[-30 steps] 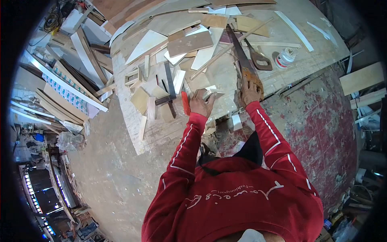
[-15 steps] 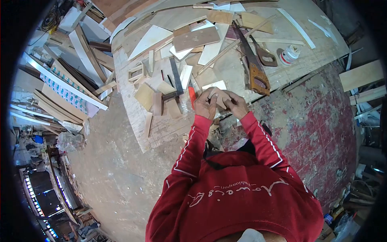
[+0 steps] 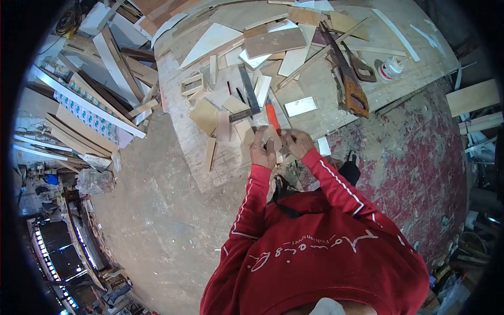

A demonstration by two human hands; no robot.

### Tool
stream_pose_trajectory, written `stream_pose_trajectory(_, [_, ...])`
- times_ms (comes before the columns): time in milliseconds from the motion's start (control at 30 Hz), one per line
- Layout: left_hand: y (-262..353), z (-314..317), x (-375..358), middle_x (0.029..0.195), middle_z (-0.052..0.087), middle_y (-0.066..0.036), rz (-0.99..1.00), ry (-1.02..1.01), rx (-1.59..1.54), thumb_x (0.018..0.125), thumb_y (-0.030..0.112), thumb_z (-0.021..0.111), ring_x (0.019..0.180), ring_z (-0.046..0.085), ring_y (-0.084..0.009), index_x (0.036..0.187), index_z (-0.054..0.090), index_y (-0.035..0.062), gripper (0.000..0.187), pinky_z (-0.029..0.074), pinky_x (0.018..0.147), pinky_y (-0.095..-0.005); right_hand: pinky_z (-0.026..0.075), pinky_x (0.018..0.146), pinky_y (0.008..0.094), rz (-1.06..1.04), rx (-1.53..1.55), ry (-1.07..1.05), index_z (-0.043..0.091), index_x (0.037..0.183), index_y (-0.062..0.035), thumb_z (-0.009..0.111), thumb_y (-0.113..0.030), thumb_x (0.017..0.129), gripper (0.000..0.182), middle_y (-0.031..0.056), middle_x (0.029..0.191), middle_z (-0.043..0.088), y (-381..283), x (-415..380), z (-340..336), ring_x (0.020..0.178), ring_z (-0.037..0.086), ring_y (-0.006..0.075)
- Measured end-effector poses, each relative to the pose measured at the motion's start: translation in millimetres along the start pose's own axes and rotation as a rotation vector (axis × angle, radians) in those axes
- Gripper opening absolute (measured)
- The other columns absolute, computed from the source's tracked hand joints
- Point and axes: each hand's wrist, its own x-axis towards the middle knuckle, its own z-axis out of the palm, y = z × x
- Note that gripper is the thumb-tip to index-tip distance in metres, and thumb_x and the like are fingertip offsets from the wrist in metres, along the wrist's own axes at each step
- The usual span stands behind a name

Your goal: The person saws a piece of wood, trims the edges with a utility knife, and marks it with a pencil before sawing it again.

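My left hand (image 3: 263,150) is closed around a small pale wood piece (image 3: 272,137), holding it over the near edge of the worktable. Just right of it, my right hand (image 3: 298,144) has its fingers curled together; whether anything is between them is hidden. Beyond the hands lies an orange-handled tool (image 3: 272,116). A dark try square (image 3: 248,89) rests on the table to the left, beside several small wood blocks (image 3: 223,126). A white rectangular piece (image 3: 300,106) lies beyond my right hand.
A wooden-handled handsaw (image 3: 355,97), a smaller saw (image 3: 362,70) and a white tub (image 3: 391,68) are on the table's right side. Boards and offcuts (image 3: 275,43) cover its far part. A small wooden frame (image 3: 193,85) stands left. Long boards (image 3: 86,105) lean further left.
My right hand has come away from the wood piece, which stays in my left hand. The camera view has shifted, so the table's contents appear further right.
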Motion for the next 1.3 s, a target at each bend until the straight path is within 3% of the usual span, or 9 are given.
stream_pose_trajectory(133, [-3.9,-15.6,-2.6,0.105,0.058,-0.013,0.167,-0.059,0.211,0.081,-0.009,0.05,0.101,0.056,-0.0199,0.123,0.046,0.0032,0.044,0.045,0.085,-0.0295,0.051,0.075,0.0426,-0.183,-0.481,0.168,0.051,0.097,-0.0045,0.056,-0.022,0.083,0.023,0.0183,0.096,0.057,-29.4,24.2,9.5,0.085,0.061,0.0355])
stream_pose_trajectory(500, [-10.2,-32.0,-7.9,0.099,0.065,-0.015,-0.107,0.045,0.032,0.081,-0.004,0.06,0.091,0.062,-0.0182,0.113,0.051,-0.0012,0.033,0.05,0.079,-0.0296,0.05,0.08,0.0448,0.217,-0.524,0.035,0.044,0.111,-0.0014,0.061,-0.025,0.077,0.045,0.0232,0.105,0.056,-29.4,46.9,40.6,0.096,0.061,0.0403])
stream_pose_trajectory(600, [-25.6,-24.2,-3.3,0.098,0.066,-0.015,-0.145,0.046,-0.19,0.08,-0.003,0.062,0.093,0.062,-0.0165,0.112,0.054,-0.0013,0.033,0.05,0.08,-0.0281,0.048,0.071,0.0446,0.178,-0.2,0.148,0.05,0.1,0.0029,0.054,-0.019,0.081,0.029,0.0229,0.071,0.058,-17.1,23.0,32.3,0.078,0.061,0.0401])
stream_pose_trajectory(733, [-17.8,-8.1,10.8,0.096,0.066,-0.015,-0.095,-0.043,-0.051,0.08,0.001,0.062,0.089,0.064,-0.02,0.111,0.056,-0.0011,0.031,0.05,0.079,-0.0288,0.047,0.057,0.0397,0.181,0.166,0.153,0.054,0.101,-0.0002,0.056,-0.023,0.084,0.028,0.0131,0.065,0.056,23.6,-24.0,13.5,0.059,0.057,0.0281])
stream_pose_trajectory(800, [-9.8,1.5,18.0,0.098,0.065,-0.018,0.104,-0.134,0.299,0.079,0.005,0.062,0.089,0.064,-0.0289,0.11,0.058,-0.0017,0.031,0.049,0.082,-0.0344,0.042,0.046,0.031,0.483,0.839,0.075,0.056,0.104,-0.0041,0.053,-0.03,0.09,0.03,0.0052,0.064,0.054,20.4,-48.9,-9.5,0.048,0.048,0.0153])
stream_pose_trajectory(900, [-3.4,25.4,24.9,0.102,0.063,-0.02,0.306,-0.171,0.5,0.078,0.009,0.062,0.094,0.06,-0.0373,0.109,0.059,-0.0008,0.032,0.046,0.086,-0.0415,0.034,0.04,0.0232,0.432,0.942,0.217,0.057,0.105,-0.0069,0.05,-0.031,0.094,0.027,-0.0005,0.063,0.05,21.2,-66.0,-30.4,0.044,0.041,0.0063])
stream_pose_trajectory(1067, [4.3,54.1,31.1,0.1,0.062,-0.017,0.342,-0.431,0.687,0.072,0.009,0.064,0.096,0.057,-0.0357,0.104,0.06,0.0036,0.033,0.044,0.085,-0.0435,0.045,0.05,0.0294,0.372,1.019,0.323,0.06,0.103,-0.0092,0.051,-0.029,0.092,0.025,0.004,0.071,0.057,54.9,-71.9,-32.7,0.055,0.052,0.014])
stream_pose_trajectory(1200, [-4.0,63.0,25.8,0.102,0.058,-0.013,0.433,-0.457,0.839,0.07,0.007,0.062,0.097,0.053,-0.0342,0.108,0.057,0.0064,0.039,0.043,0.084,-0.0428,0.047,0.071,0.0499,0.166,0.121,0.436,0.054,0.109,-0.0053,0.046,-0.026,0.091,0.029,0.0266,0.084,0.061,70.4,-70.3,-27.3,0.077,0.06,0.0426])
stream_pose_trajectory(1300, [-17.0,67.4,28.0,0.103,0.056,-0.013,0.41,-0.465,0.848,0.07,0.006,0.062,0.096,0.052,-0.0339,0.11,0.055,0.0071,0.04,0.043,0.084,-0.0429,0.046,0.072,0.0521,0.295,-0.06,0.256,0.049,0.115,-0.0039,0.044,-0.023,0.09,0.032,0.029,0.087,0.06,62.9,-69.2,-31.3,0.081,0.059,0.0456])
